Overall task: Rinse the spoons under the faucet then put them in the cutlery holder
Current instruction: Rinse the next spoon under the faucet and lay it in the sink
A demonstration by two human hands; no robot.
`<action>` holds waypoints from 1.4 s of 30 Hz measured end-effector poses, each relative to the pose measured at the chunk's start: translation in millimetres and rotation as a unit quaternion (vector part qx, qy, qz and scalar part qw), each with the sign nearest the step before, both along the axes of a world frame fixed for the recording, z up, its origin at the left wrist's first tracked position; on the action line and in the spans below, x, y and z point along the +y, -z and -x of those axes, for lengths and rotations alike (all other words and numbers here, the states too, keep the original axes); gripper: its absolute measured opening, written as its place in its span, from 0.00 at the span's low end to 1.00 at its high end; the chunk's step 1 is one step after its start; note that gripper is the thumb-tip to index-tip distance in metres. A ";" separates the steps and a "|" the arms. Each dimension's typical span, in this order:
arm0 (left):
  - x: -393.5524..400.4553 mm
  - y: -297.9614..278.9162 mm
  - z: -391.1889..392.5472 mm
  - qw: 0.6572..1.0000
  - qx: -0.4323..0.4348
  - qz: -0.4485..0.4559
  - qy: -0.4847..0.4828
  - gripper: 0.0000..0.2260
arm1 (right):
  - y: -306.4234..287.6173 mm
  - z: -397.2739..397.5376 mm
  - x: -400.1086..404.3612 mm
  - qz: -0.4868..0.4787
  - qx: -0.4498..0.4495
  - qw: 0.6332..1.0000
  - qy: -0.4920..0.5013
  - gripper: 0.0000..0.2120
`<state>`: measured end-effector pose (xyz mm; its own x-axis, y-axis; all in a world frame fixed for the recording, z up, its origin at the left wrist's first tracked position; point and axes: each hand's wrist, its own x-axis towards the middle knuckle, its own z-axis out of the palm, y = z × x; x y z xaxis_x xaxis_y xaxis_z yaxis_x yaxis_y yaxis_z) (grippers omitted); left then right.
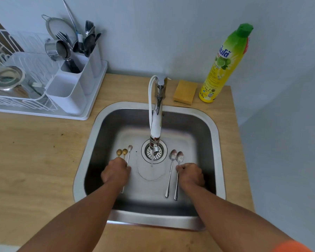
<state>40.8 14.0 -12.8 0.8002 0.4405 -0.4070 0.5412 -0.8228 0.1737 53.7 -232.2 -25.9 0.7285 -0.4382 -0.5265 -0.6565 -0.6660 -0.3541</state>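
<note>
Stainless steel, brushed and dull, forms the rounded square sink (91,142) set in the pale wooden countertop (35,151). A white faucet (155,124) with chrome fittings arches over the perforated drain (149,151).

Left of the drain lie two gold spoons (121,152) with small round bowls and a slim silver spoon (129,148). The left hand (115,172) covers their handles, fingers curled downward; whether they grip is hidden.

On the right, two long silver spoons lie parallel on the basin floor. The right hand (190,174) pinches the outer long spoon (179,157) by its handle, just beside the inner long spoon (173,154).

At the countertop's far left edge stands the white plastic cutlery holder (71,95), holding dark forks and spoons. A yellow sponge (185,91) and a yellow-green bottle (224,64) sit by the far right corner.
</note>
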 end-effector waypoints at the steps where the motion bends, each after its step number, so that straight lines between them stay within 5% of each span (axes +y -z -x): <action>1: 1.0 2.0 2.5 1.000 -0.002 0.001 -0.006 0.07 | 0.4 1.9 1.0 0.004 0.002 1.000 -0.007 0.10; 12: -12.0 30.9 -12.9 0.991 0.048 0.096 -0.083 0.08 | 13.5 9.1 -19.0 0.030 -0.008 0.999 -0.036 0.10; 22: -31.7 26.8 -14.5 0.990 0.132 0.019 0.051 0.11 | 5.4 11.1 -12.5 -0.034 -0.074 0.996 -0.040 0.13; 26: -35.7 24.0 -14.9 0.979 0.114 0.166 -0.012 0.11 | 4.6 8.9 2.2 -0.137 -0.083 0.983 -0.093 0.09; 32: -43.8 2.5 -2.5 0.902 0.077 0.424 -0.029 0.14 | 1.5 -1.8 23.0 -0.323 -0.080 0.929 -0.161 0.06; 38: -47.0 -6.4 9.4 0.855 0.095 0.509 -0.011 0.10 | -3.8 -12.2 21.2 -0.399 -0.033 0.912 -0.088 0.04; 42: -41.3 -7.2 10.3 0.883 0.084 0.460 0.031 0.05 | -3.4 -10.3 19.1 -0.402 -0.051 0.906 -0.125 0.03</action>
<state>30.5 -27.3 -5.6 0.7057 -0.1809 -0.6850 0.5821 -0.4031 0.7062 64.0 -213.0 -22.5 0.8152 0.2416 -0.5264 -0.4573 -0.2892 -0.8410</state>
